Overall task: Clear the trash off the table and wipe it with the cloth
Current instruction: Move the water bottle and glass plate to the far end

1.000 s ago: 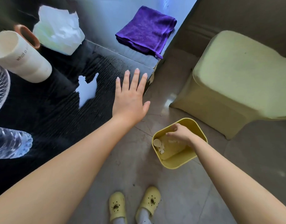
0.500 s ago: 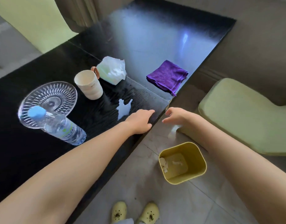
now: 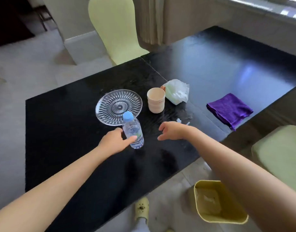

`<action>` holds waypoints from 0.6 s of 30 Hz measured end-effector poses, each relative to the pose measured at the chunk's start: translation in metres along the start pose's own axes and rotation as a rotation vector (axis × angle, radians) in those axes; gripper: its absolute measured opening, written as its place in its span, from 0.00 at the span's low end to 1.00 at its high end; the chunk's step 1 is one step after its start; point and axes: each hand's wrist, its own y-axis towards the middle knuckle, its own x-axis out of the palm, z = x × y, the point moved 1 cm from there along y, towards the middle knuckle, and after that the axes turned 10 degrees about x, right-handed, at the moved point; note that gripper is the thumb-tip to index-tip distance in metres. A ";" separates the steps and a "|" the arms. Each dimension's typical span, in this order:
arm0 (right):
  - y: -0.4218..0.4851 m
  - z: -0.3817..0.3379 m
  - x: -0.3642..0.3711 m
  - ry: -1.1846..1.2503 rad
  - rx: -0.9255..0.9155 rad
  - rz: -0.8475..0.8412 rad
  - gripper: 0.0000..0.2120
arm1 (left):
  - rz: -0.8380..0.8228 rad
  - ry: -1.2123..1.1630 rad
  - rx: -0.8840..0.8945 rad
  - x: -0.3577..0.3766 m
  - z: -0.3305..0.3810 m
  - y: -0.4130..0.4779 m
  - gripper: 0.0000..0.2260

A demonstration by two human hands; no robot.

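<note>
On the black table stands a clear water bottle with a blue cap. My left hand curls round its lower part, thumb on the left side and fingers across the front. Just right of it my right hand hovers over the table with fingers apart and nothing in it. A small white paper scrap peeks out just behind that hand. Crumpled white tissue lies behind a beige cup. The folded purple cloth rests near the table's right edge.
A cut-glass plate sits behind the bottle. On the floor at the lower right stands a yellow bin with scraps inside. Pale green chairs stand at the right and at the far side.
My right hand left the bin and came up over the table. My left hand moved from the table's edge to the bottle. The view lifted from the floor to the tabletop.
</note>
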 end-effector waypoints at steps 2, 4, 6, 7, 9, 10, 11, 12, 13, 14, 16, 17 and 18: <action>0.010 -0.023 0.008 0.075 -0.060 -0.013 0.33 | 0.069 -0.295 0.015 -0.003 -0.005 0.007 0.37; 0.015 -0.043 0.018 0.176 -0.139 -0.009 0.38 | 0.129 -0.482 0.124 -0.001 0.001 0.014 0.34; 0.023 -0.058 0.030 0.290 -0.203 0.031 0.38 | 0.210 -0.555 0.177 0.005 0.006 0.022 0.28; 0.027 -0.064 0.037 0.350 -0.216 0.068 0.37 | 0.251 -0.582 0.170 0.008 0.007 0.026 0.27; 0.034 -0.069 0.046 0.453 -0.221 0.147 0.33 | 0.310 -0.619 0.149 0.012 0.006 0.032 0.24; 0.037 -0.070 0.049 0.491 -0.220 0.169 0.31 | 0.328 -0.625 0.148 0.013 0.005 0.034 0.24; 0.039 -0.071 0.052 0.516 -0.224 0.177 0.30 | 0.345 -0.626 0.149 0.014 0.003 0.035 0.23; 0.041 -0.071 0.054 0.528 -0.233 0.181 0.30 | 0.368 -0.629 0.158 0.014 0.002 0.035 0.22; 0.043 -0.073 0.056 0.530 -0.239 0.184 0.30 | 0.391 -0.633 0.163 0.013 0.002 0.034 0.21; 0.045 -0.075 0.057 0.527 -0.243 0.187 0.30 | 0.416 -0.635 0.167 0.011 0.002 0.033 0.21; 0.050 -0.082 0.057 0.534 -0.257 0.166 0.31 | 0.464 -0.627 0.162 0.008 -0.001 0.034 0.20; 0.053 -0.085 0.055 0.539 -0.270 0.132 0.31 | 0.478 -0.624 0.151 0.006 -0.004 0.035 0.20; 0.057 -0.087 0.052 0.528 -0.280 0.079 0.30 | 0.489 -0.627 0.141 0.003 -0.008 0.037 0.19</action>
